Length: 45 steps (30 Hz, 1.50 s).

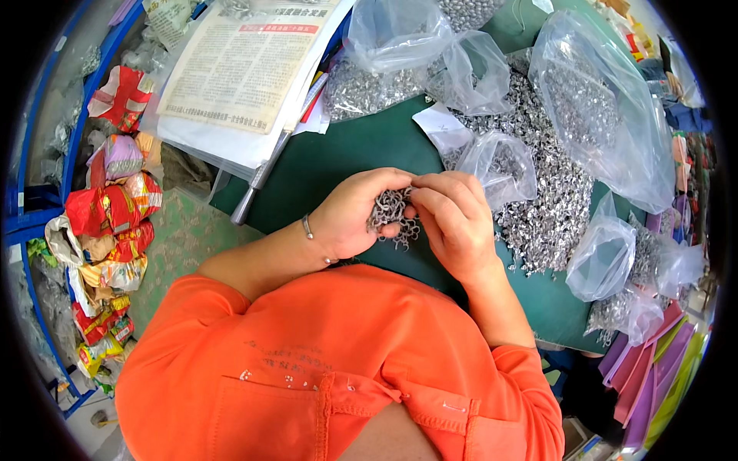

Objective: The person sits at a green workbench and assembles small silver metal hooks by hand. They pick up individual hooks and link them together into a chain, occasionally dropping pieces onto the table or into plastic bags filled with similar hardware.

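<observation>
My left hand (350, 213) is cupped around a clump of small curled metal pieces (393, 206), dark silver and tangled together. Some of them dangle below the fingers over the green tabletop. At the clump's right side, my right hand (458, 220) has thumb and fingers pressed together; whatever sits between those fingertips is too hidden to make out. A large heap of similar small silver metal pieces (542, 219) is spread on the table just right of my hands. Their exact kind is too small to tell.
Clear plastic bags (615, 107) of metal pieces lie around the heap. At the far left, a newspaper sheet (238, 77) lies beside a metal-shafted tool (261, 180). Blue shelving (69, 146) with colourful packets (115, 207) stands left; pink and purple strips (642, 361) hang right.
</observation>
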Each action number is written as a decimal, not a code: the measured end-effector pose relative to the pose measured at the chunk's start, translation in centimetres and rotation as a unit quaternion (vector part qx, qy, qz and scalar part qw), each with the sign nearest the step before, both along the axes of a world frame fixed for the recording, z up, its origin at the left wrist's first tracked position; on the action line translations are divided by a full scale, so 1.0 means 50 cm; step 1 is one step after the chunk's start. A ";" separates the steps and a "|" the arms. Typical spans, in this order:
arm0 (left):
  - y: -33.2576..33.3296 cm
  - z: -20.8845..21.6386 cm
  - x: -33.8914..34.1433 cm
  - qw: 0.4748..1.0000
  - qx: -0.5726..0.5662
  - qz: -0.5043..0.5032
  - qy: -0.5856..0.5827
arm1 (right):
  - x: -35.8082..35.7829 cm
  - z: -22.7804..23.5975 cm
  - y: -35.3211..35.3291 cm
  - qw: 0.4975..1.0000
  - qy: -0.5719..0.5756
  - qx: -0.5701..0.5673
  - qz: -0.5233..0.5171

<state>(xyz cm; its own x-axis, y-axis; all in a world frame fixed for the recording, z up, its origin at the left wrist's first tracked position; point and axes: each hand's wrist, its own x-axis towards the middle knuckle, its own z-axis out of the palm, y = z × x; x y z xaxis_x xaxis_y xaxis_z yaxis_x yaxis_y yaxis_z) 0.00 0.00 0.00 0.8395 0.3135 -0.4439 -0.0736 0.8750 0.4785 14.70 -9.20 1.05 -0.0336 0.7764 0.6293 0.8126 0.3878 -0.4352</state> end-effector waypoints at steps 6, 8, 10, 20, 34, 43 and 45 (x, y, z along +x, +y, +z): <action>0.004 -0.009 -0.007 0.997 -0.063 -0.035 -0.023 | -0.004 -0.001 -0.008 1.000 0.007 -0.009 -0.007; 0.005 -0.005 -0.004 0.998 -0.050 -0.047 -0.011 | -0.002 -0.004 -0.012 0.999 0.046 -0.007 -0.003; 0.004 0.000 -0.003 0.998 -0.035 -0.038 -0.018 | -0.006 0.003 -0.011 0.999 0.038 -0.018 -0.010; 0.011 -0.003 -0.010 0.998 -0.008 -0.049 -0.040 | -0.007 -0.010 -0.028 0.990 0.139 -0.017 -0.025; 0.002 0.019 -0.008 0.995 0.089 -0.043 -0.012 | -0.018 -0.008 -0.046 0.927 0.363 -0.066 -0.062; -0.003 0.023 -0.005 0.991 0.126 -0.044 0.013 | -0.021 -0.010 -0.053 0.897 0.434 -0.082 -0.035; -0.002 0.024 -0.006 0.990 0.137 -0.042 0.017 | -0.024 -0.010 -0.055 0.871 0.481 -0.092 -0.033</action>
